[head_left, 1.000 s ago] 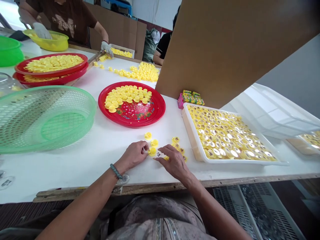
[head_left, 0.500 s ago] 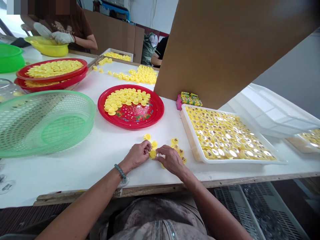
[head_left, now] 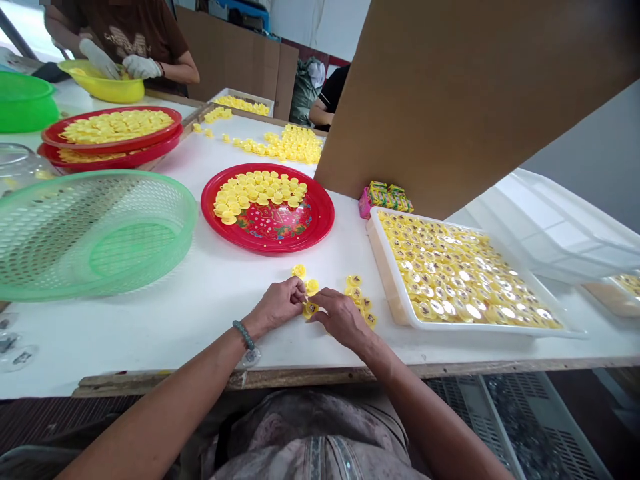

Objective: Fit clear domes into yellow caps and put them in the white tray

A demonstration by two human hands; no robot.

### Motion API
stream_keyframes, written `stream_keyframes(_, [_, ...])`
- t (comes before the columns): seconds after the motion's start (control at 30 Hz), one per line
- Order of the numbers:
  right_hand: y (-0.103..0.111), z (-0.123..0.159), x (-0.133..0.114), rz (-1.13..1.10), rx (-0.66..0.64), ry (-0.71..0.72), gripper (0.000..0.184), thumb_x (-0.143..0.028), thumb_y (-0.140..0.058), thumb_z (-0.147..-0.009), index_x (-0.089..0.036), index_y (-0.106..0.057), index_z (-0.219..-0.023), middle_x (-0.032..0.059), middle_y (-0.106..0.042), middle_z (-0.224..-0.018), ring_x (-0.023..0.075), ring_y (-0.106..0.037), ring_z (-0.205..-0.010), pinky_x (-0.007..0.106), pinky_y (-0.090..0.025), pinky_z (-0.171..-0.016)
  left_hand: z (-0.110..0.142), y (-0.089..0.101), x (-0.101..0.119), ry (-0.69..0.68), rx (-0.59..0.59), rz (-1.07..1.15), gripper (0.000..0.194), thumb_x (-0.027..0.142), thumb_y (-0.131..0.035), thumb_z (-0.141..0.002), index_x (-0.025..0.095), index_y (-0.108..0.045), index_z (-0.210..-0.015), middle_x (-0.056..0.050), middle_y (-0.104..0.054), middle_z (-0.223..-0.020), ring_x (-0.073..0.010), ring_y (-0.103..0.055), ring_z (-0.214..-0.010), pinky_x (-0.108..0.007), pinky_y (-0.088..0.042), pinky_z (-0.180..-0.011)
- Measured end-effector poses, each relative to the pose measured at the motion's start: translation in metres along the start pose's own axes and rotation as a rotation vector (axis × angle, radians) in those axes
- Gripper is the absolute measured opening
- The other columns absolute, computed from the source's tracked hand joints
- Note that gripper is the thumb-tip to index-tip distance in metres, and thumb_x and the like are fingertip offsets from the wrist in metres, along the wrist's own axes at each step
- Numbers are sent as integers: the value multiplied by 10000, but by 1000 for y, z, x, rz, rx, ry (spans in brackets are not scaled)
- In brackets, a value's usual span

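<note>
A small round yellow piece (head_left: 311,310) with a dark print on its face lies between my two hands, low over the table. My left hand (head_left: 277,308), with a beaded bracelet at its wrist, is closed in a pinch at the piece's left edge. From the right, the thumb and fingers of my right hand (head_left: 343,319) close on the same piece. Just beyond my fingertips lie plain yellow pieces (head_left: 299,271). Printed yellow pieces (head_left: 354,281) form a small group beside my right hand, which partly hides them.
A red tray (head_left: 270,243) of plain pieces stands ahead. To the right is a white tray (head_left: 395,303) full of printed pieces, below a slanting cardboard panel (head_left: 450,100). A green basket (head_left: 145,287) stands left. Across the table, a gloved person works over a yellow bowl (head_left: 110,90).
The piece between my hands looked plain yellow before and now shows a dark print. My right fingers have come in over it. The whole view has shifted slightly.
</note>
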State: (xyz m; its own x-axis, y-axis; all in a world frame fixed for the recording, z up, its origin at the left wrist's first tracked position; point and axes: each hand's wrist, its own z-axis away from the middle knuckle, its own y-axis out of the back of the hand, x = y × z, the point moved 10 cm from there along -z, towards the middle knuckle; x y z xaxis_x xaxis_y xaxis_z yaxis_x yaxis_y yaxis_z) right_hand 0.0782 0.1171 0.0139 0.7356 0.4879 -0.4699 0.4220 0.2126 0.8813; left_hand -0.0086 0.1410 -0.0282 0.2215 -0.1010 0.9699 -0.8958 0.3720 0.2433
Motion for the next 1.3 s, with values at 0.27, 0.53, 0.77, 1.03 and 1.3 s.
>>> stream_keyframes(0.27, [-6, -3, -6, 74, -60, 131, 257, -87, -670, -732, -209, -649, -957, 30, -610, -821, 167, -567, -833, 247, -422, -716, -2, -2, -5, 44, -22, 136, 256, 174, -627, -664, 173, -515, -894, -22, -634, -764, -181, -617, -731, -276, -480, -662])
stream_keyframes(0.53, [-4, -10, 0, -84, -75, 73, 207, -76, -748, -641, -169, -657, -803, 8, -606, -780, 134, -573, -755, 210, -409, -652, 0, -10, -19, 176, -28, 248, 289, 215, -692, -643, 172, -517, -869, -5, -614, -689, -160, -591, -615, -256, -476, -555])
stream_keyframes(0.77, [-3, -9, -2, -107, -104, 52, 213, -117, -776, -622, -171, -653, -787, 3, -612, -784, 132, -578, -742, 210, -403, -637, 2, -10, -20, 234, 14, 192, 223, 196, -650, -651, 190, -486, -802, 24, -585, -586, -153, -555, -473, -252, -445, -454])
stream_keyframes(1.03, [-6, 3, -13, 118, -43, 18, 153, -230, -755, -677, -172, -634, -750, 26, -603, -749, 164, -553, -742, 247, -373, -611, 4, -12, -13, 139, -32, 113, 218, 170, -673, -626, 181, -529, -788, -3, -620, -658, -174, -601, -599, -249, -463, -529])
stream_keyframes(1.3, [22, 17, 0, 335, 71, -102, 82, -197, -639, -778, -170, -633, -856, 118, -607, -899, 261, -527, -843, 374, -423, -726, -2, 38, 6, 109, 200, 200, 177, 269, -647, -711, 153, -558, -811, -3, -589, -640, -131, -558, -500, -221, -463, -463])
